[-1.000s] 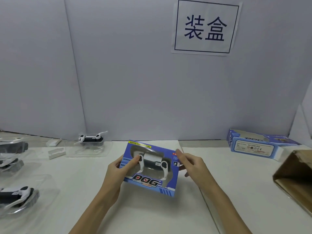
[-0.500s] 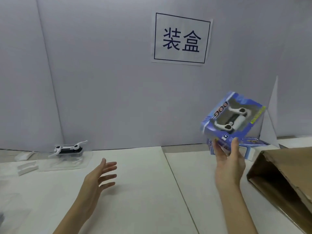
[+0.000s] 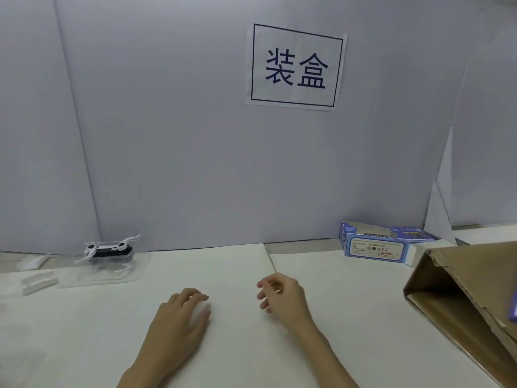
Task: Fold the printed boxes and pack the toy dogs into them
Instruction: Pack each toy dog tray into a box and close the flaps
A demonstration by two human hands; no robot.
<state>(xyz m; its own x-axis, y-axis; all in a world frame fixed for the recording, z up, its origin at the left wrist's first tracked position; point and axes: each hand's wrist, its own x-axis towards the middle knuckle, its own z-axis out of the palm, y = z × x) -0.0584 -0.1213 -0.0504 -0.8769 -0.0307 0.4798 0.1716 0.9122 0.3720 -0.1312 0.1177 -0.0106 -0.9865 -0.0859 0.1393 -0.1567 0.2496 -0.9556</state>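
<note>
Both of my hands hover over the white table and hold nothing. My left hand (image 3: 183,317) is low in the middle with its fingers relaxed and spread. My right hand (image 3: 282,296) is just to its right, fingers loosely curled. A white and black toy dog (image 3: 107,249) lies in a clear plastic tray (image 3: 98,271) at the back left. A flat blue printed box (image 3: 383,242) lies at the back right against the wall. A blue corner of a packed box (image 3: 513,309) shows inside the brown carton at the right edge.
A large brown cardboard carton (image 3: 470,298) lies open on its side at the right. Small white pieces (image 3: 39,284) lie at the far left. A paper sign (image 3: 295,67) hangs on the grey wall. A seam (image 3: 270,257) runs between two table sheets.
My right hand carried the packed dog box to the right toward the carton, let go of it and came back to the middle. My left hand let go earlier and now hovers over the table.
</note>
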